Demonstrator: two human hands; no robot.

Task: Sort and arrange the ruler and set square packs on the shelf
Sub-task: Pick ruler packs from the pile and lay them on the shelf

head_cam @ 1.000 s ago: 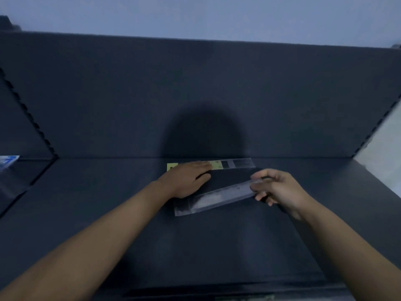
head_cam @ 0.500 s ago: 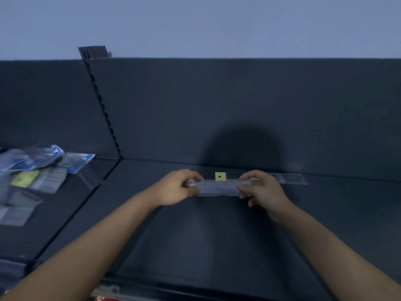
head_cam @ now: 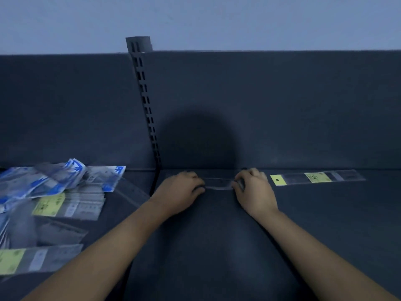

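A clear ruler pack (head_cam: 218, 184) lies along the back of the dark shelf (head_cam: 217, 246), close to the back panel. My left hand (head_cam: 180, 191) grips its left end and my right hand (head_cam: 252, 189) grips its right end; both ends are hidden under my fingers. Just to the right, another clear ruler pack (head_cam: 318, 177) with yellow labels lies flat against the back panel. On the left shelf section sits a loose heap of blue-printed set square packs (head_cam: 54, 179) and clear ruler packs (head_cam: 67, 205) with yellow labels.
A slotted upright post (head_cam: 145, 105) divides the left shelf section from the one under my hands. The dark back panel (head_cam: 282, 109) rises behind the shelf. More clear packs (head_cam: 36, 258) lie near the front left edge.
The view has swung left, bringing the heap on the left into sight. Both hands have carried the clear ruler pack back and down against the shelf's rear, left of the labelled pack.
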